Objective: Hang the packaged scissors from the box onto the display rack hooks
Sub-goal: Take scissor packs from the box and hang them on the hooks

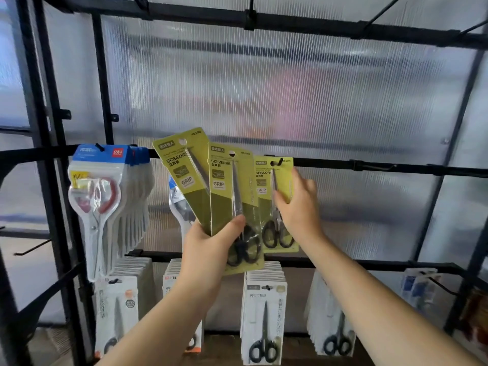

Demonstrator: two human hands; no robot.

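Now, left hand (208, 249): gripping two yellow packs (224, 186), left of the hook (278, 162).
Right hand (297, 207): pinching a third pack (264, 191) on that hook.

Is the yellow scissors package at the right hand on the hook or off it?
On: the black hook pokes out through the hole of the yellow package, which the right hand pinches by its edge.

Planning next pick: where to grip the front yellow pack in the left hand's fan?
Likely the upper right edge of the front yellow pack, pinched from the right: the left hand covers its bottom, and this leaves the hang hole clear.
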